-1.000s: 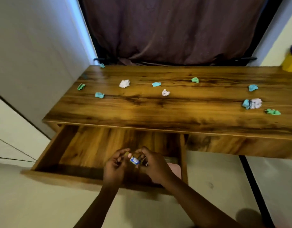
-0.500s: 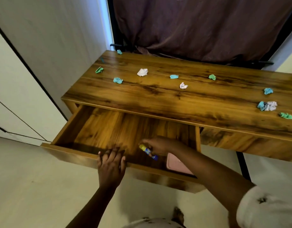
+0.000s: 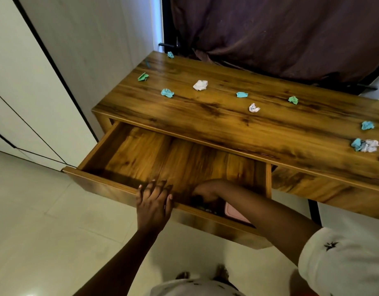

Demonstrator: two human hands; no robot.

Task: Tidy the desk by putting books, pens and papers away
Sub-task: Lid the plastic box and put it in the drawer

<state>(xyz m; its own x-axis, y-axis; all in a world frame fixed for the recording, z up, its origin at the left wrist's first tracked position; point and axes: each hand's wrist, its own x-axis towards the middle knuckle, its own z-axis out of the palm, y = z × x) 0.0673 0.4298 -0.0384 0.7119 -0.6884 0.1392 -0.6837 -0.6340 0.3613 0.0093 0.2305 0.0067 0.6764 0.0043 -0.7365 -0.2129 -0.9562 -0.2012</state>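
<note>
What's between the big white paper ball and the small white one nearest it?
A teal ball, slightly behind the line from big white ball to small one; head view.

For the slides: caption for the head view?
Right hand reaches into the open drawer, left hand rests on its front; crumpled papers dot the desk.

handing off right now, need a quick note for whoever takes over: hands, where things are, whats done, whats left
Hands: left hand lies flat on the front edge of the open drawer, holding nothing. The right hand is down in its front right corner by a pink item; fingers in shadow, grip unclear.
Things: crumpled paper balls scattered over the desk top.
Done: no books or pens in view there.
Left: clear the paper balls, shut the drawer.
</note>
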